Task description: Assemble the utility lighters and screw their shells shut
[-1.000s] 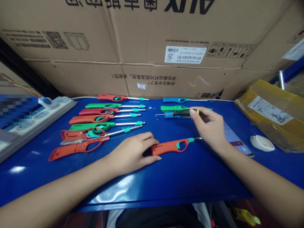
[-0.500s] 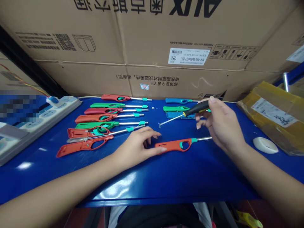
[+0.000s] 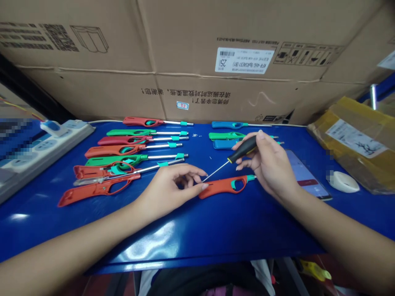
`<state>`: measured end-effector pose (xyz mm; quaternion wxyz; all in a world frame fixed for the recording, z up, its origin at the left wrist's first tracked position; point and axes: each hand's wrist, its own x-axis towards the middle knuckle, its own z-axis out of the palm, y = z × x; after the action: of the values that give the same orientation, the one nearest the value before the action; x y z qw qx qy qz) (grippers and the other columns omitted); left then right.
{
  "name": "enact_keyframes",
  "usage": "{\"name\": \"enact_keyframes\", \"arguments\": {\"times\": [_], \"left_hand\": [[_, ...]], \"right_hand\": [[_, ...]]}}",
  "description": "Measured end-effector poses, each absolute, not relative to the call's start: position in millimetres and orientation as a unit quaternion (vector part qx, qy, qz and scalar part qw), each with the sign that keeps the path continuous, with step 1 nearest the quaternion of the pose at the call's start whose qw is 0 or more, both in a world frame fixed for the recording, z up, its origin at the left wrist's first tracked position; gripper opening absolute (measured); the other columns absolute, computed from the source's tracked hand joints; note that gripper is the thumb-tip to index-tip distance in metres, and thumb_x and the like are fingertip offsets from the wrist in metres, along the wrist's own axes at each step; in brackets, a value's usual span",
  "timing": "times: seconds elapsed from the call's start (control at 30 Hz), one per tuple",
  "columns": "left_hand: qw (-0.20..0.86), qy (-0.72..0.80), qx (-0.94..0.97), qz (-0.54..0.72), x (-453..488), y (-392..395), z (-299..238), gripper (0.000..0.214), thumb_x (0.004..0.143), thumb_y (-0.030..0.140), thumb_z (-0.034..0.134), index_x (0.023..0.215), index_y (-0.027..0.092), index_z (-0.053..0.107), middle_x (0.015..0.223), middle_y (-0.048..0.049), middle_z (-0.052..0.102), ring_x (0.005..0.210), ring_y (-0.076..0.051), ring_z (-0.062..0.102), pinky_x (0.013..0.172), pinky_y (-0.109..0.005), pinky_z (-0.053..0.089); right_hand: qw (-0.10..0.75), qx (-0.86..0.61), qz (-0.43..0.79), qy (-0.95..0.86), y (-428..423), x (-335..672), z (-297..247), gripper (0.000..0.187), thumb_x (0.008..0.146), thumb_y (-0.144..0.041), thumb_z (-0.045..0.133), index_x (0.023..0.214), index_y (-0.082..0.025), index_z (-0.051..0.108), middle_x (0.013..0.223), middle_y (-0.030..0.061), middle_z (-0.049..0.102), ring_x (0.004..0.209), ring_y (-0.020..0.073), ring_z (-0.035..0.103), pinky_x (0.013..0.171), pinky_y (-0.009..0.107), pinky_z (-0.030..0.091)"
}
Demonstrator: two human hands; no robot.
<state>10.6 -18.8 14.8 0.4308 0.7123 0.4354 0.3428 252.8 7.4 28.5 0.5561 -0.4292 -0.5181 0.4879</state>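
Note:
An orange long-necked lighter (image 3: 219,187) lies on the blue table in front of me, its metal tube mostly hidden by my right hand. My left hand (image 3: 175,189) grips its left end, thumb in front and fingers curled behind. In my right hand (image 3: 271,164) is a screwdriver (image 3: 243,150) with a black and yellow handle. Its shaft slants down left, the tip between my left fingertips and the lighter's edge; whether a screw is on the tip I cannot tell. An opened orange lighter (image 3: 92,189) lies to the left, its casing halves apart and inner parts showing.
Several closed lighters (image 3: 123,138) lie in a row at left. A blue lighter (image 3: 226,124) and a green one (image 3: 225,135) are at the back right. Tiny screws (image 3: 195,135) lie mid-table. Around the edges are a power strip (image 3: 70,135), phone (image 3: 300,172), white mouse (image 3: 344,181) and cartons (image 3: 185,37).
The screwdriver has come down and left, from above the table to the lighter's left end. My left fingers have closed in around its tip. The view has shifted, and a phone now shows.

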Motion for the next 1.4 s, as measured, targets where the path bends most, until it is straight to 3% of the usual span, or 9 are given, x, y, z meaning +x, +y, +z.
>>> {"name": "enact_keyframes", "arguments": {"times": [0.27,0.4,0.6,0.7,0.77,0.9,1.1,1.4], "left_hand": [[0.369,0.413,0.769,0.32,7,-17,17,0.013,0.088,0.029,0.074,0.093,0.018,0.08,0.08,-0.0018,0.073,0.065,-0.01,0.062,0.06,-0.021,0.049],[0.361,0.421,0.774,0.305,7,-17,19,0.012,0.089,0.028,0.073,0.09,0.02,0.081,0.083,-0.0031,0.075,0.072,-0.013,0.066,0.062,-0.022,0.049],[0.538,0.456,0.59,0.393,13,-16,18,0.012,0.084,0.029,0.079,0.088,0.018,0.081,0.081,-0.0021,0.078,0.064,-0.009,0.066,0.063,-0.019,0.055],[0.644,0.443,0.421,0.46,15,-14,17,0.012,0.084,0.028,0.08,0.092,0.019,0.08,0.093,-0.0034,0.08,0.076,-0.01,0.072,0.072,-0.017,0.06],[0.682,0.441,0.338,0.474,16,-12,16,0.008,0.088,0.024,0.077,0.094,0.019,0.079,0.098,-0.0037,0.08,0.085,-0.01,0.074,0.08,-0.018,0.061],[0.722,0.433,0.251,0.478,18,-12,15,0.012,0.097,0.018,0.065,0.095,0.019,0.077,0.102,-0.0026,0.079,0.093,-0.009,0.075,0.088,-0.018,0.061],[0.75,0.412,0.159,0.493,20,-10,15,0.018,0.1,0.014,0.06,0.091,0.017,0.076,0.094,-0.0015,0.079,0.085,-0.006,0.076,0.081,-0.011,0.061],[0.746,0.42,0.127,0.501,21,-9,17,0.021,0.1,0.012,0.059,0.087,0.015,0.075,0.089,-0.0015,0.079,0.08,-0.006,0.076,0.079,-0.01,0.062]], "right_hand": [[0.543,-0.452,0.479,-0.521,6,255,25,0.034,0.098,-0.06,0.049,0.097,-0.027,0.053,0.093,0.0042,0.07,0.064,0.0142,0.064,0.057,0.029,0.06],[0.544,-0.459,0.488,-0.505,7,254,25,0.036,0.094,-0.062,0.054,0.093,-0.026,0.053,0.09,0.0035,0.069,0.062,0.014,0.063,0.056,0.029,0.06],[0.567,-0.447,0.536,-0.437,10,258,24,0.026,0.096,-0.049,0.055,0.089,-0.024,0.055,0.089,0.0041,0.07,0.066,0.0149,0.066,0.059,0.029,0.061],[0.558,-0.453,0.535,-0.444,9,260,24,0.015,0.088,-0.036,0.065,0.091,-0.024,0.057,0.092,0.002,0.07,0.072,0.0149,0.069,0.062,0.028,0.062],[0.551,-0.451,0.527,-0.465,7,259,24,0.018,0.083,-0.03,0.072,0.094,-0.025,0.058,0.095,0.0005,0.071,0.074,0.0145,0.071,0.065,0.028,0.063],[0.543,-0.442,0.523,-0.487,4,255,22,0.022,0.082,-0.032,0.076,0.095,-0.025,0.059,0.096,0.0006,0.072,0.075,0.0149,0.074,0.067,0.029,0.065],[0.555,-0.434,0.526,-0.476,4,251,18,0.023,0.08,-0.029,0.08,0.094,-0.023,0.063,0.095,0.0014,0.074,0.076,0.0153,0.076,0.063,0.024,0.065],[0.555,-0.426,0.53,-0.479,3,250,15,0.023,0.08,-0.03,0.081,0.095,-0.023,0.065,0.1,0.0015,0.074,0.082,0.0166,0.077,0.067,0.025,0.066]]}}
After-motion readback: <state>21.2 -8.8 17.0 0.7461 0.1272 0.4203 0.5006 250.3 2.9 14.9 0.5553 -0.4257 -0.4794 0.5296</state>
